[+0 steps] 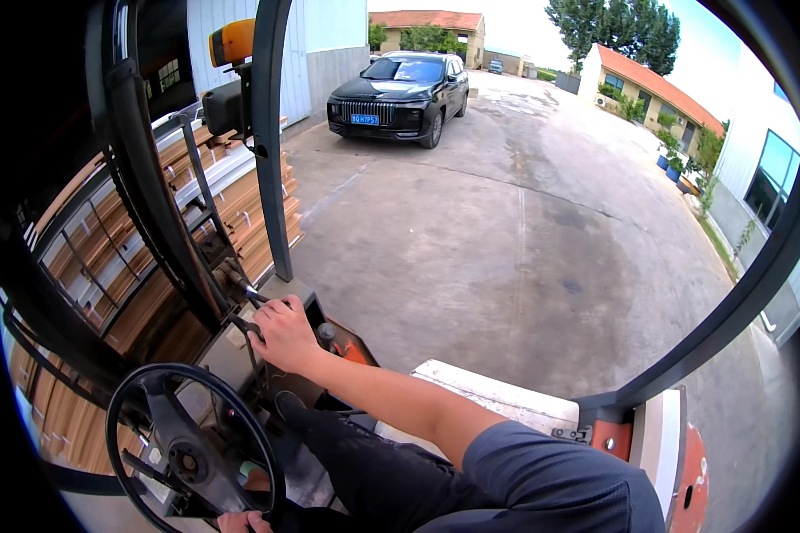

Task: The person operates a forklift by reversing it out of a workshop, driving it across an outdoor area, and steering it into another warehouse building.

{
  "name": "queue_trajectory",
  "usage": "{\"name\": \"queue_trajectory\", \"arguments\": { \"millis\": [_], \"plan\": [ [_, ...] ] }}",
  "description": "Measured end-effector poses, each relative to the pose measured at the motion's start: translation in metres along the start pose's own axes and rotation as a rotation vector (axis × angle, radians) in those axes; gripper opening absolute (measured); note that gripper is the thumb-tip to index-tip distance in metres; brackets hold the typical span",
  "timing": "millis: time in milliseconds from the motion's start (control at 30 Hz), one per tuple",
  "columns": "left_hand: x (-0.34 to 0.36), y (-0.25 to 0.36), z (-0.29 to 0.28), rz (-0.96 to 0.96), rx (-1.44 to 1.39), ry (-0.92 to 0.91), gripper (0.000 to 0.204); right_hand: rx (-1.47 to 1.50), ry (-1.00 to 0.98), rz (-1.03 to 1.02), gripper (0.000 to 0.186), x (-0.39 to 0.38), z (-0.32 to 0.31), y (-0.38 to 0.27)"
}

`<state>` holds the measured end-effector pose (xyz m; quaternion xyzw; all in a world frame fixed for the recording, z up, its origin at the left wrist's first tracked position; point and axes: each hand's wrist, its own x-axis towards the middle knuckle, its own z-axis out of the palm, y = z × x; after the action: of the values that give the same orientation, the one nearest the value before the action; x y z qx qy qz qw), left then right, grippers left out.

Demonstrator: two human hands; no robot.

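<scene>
I sit at the controls of a forklift. My right hand (285, 336) reaches across to the dashboard, its fingers closed round a black control lever (245, 325). At the lower edge, my left hand (244, 522) is partly cut off by the picture, its fingers closed on the bottom of the black steering wheel (280, 484). Beside my right hand stands another lever with a dark round knob (327, 331). My legs in dark trousers (364, 466) stretch toward the pedals, with one dark shoe (289, 407) showing below the dashboard.
Stacked wooden boards (240, 209) stand beyond the forklift's mast (156, 169) on the left. A black car (400, 96) is on the concrete yard (471, 240) ahead. Frame posts (271, 133) enclose the seat. Low orange-roofed buildings (653, 93) and potted plants line the right.
</scene>
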<state>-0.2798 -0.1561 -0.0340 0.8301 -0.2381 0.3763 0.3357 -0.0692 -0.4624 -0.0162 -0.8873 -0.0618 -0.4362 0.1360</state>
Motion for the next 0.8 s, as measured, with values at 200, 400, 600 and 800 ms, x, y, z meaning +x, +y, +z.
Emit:
{"name": "queue_trajectory", "arguments": {
  "millis": [200,400,600,800],
  "plan": [
    [-0.013,-0.027,-0.035,-0.080,0.246,-0.080,0.022,0.062,0.033,-0.044,0.027,-0.008,0.002,0.000],
    [0.007,-0.076,-0.063,-0.386,0.184,0.106,0.030,0.081,0.032,-0.041,0.022,-0.007,0.000,0.006],
    [0.070,-0.177,-0.075,-0.196,0.451,0.202,0.025,0.104,0.124,-0.085,0.022,-0.003,0.011,0.006],
    [0.180,-0.175,-0.098,-0.508,0.334,-0.193,0.048,0.108,0.192,-0.078,0.019,-0.006,0.020,-0.021]
  ]
}}
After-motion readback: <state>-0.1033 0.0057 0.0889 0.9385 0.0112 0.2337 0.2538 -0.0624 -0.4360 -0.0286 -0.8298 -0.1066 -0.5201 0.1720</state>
